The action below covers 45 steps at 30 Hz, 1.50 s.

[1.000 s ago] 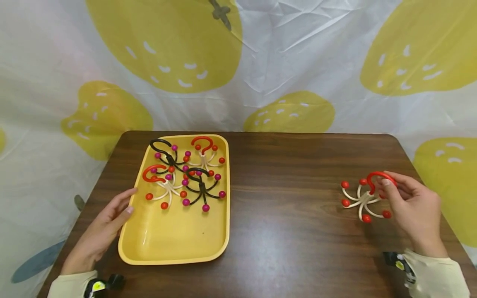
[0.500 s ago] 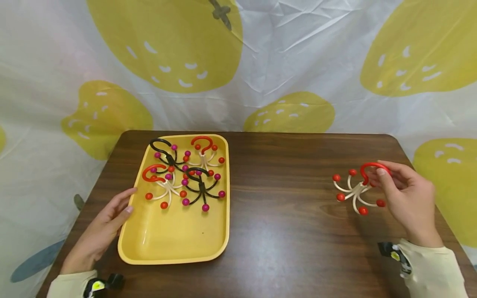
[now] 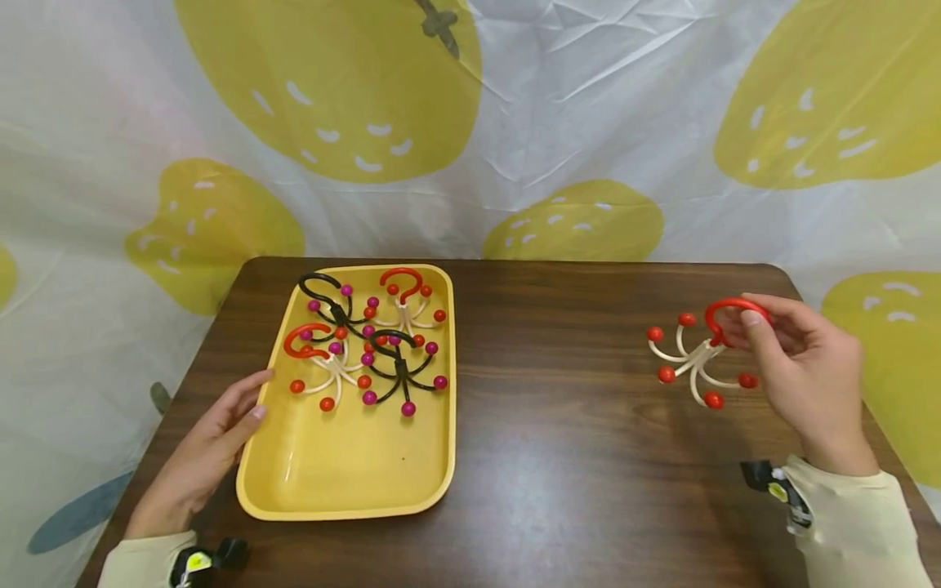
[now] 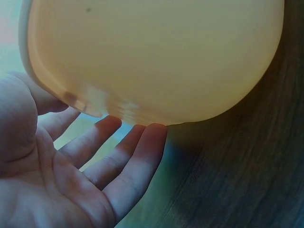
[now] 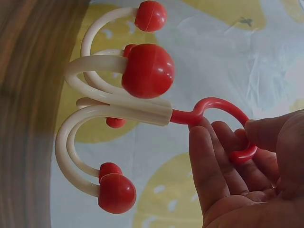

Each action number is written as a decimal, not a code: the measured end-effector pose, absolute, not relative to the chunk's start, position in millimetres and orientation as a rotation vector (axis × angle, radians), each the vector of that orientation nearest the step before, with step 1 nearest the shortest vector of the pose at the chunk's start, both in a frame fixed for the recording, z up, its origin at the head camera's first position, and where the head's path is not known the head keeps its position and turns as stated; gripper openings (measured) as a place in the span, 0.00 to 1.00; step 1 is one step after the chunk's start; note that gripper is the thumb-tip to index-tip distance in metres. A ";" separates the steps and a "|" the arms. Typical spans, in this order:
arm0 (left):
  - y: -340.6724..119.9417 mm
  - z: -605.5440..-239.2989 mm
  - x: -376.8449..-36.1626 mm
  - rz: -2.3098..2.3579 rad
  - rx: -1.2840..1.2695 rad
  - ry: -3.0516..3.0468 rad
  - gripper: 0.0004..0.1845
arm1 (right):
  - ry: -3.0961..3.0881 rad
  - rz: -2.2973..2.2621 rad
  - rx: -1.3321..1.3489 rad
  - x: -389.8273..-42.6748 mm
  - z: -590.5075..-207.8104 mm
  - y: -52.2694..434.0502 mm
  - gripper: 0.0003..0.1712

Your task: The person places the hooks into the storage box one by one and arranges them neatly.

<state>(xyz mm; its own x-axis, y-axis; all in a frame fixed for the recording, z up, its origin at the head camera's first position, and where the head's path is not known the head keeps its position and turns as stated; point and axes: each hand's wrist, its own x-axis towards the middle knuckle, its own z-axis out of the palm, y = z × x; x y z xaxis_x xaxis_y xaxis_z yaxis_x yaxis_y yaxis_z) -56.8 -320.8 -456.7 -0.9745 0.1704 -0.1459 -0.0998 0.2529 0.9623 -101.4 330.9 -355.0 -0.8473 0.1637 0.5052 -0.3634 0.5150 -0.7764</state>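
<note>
My right hand (image 3: 801, 359) pinches the red hook of a white multi-armed hanger with red ball tips (image 3: 694, 359) and holds it above the right side of the table; in the right wrist view the hook (image 5: 223, 123) lies between thumb and fingers. My left hand (image 3: 209, 441) rests flat on the table, its straight fingers (image 4: 128, 156) touching the left rim of the yellow tray (image 3: 353, 482). Several more hook hangers, white with red balls (image 3: 323, 367) and black with purple balls (image 3: 397, 367), lie in the tray's far half.
The dark wooden table (image 3: 573, 457) stands against a white cloth with large yellow fruit shapes (image 3: 559, 122). The tray's near half holds nothing.
My right hand has lifted the white and red hanger off the table and carried it up and slightly left. The left hand has stayed put.
</note>
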 end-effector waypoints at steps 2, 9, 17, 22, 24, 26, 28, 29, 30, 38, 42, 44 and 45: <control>-321.0 -456.9 -57.0 1.801 0.059 2.297 0.32 | -2.221 1.319 0.185 -102.6 -350.8 327.8 0.14; -318.1 -456.3 -57.1 1.746 0.023 2.332 0.32 | -2.153 1.367 0.311 -106.4 -340.7 315.5 0.14; -317.3 -457.6 -56.2 1.752 0.010 2.334 0.32 | -2.146 1.321 0.388 -102.9 -323.1 294.6 0.12; -320.2 -458.2 -56.3 1.804 0.036 2.295 0.31 | -2.106 1.353 0.440 -103.5 -315.6 279.1 0.12; -321.0 -458.7 -56.5 1.831 0.050 2.272 0.31 | -2.077 1.399 0.472 -104.6 -313.4 272.6 0.12; -321.3 -458.9 -56.4 1.858 0.071 2.249 0.31 | -2.067 1.414 0.486 -105.7 -311.0 266.1 0.12; -321.4 -459.0 -56.3 1.871 0.084 2.248 0.31 | -2.049 1.451 0.503 -107.0 -308.7 258.9 0.13; -321.4 -458.9 -56.3 1.873 0.085 2.247 0.31 | -2.054 1.443 0.507 -107.5 -307.5 255.1 0.13; -321.2 -458.6 -56.3 1.870 0.086 2.251 0.31 | -2.061 1.430 0.504 -107.7 -306.4 251.4 0.13; -320.1 -456.5 -57.9 1.851 0.075 2.263 0.31 | -2.074 1.431 0.546 -107.3 -301.8 222.9 0.14; -320.2 -457.0 -57.8 1.851 0.074 2.252 0.31 | -2.091 1.433 0.595 -106.6 -300.8 209.4 0.15; -320.1 -457.1 -57.6 1.842 0.069 2.259 0.31 | -2.098 1.438 0.628 -106.2 -300.4 202.6 0.16; -320.0 -457.1 -57.6 1.835 0.064 2.265 0.31 | -2.099 1.449 0.644 -106.1 -300.1 199.1 0.16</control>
<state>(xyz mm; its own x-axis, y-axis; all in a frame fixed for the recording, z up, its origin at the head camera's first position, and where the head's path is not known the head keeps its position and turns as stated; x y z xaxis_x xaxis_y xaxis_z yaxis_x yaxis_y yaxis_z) -57.6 -320.0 -457.1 -0.9737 0.1746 -0.1466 -0.1071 0.2171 0.9702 -106.1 199.1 -300.1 -0.7601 -0.0960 0.6427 -0.6350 0.3197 -0.7032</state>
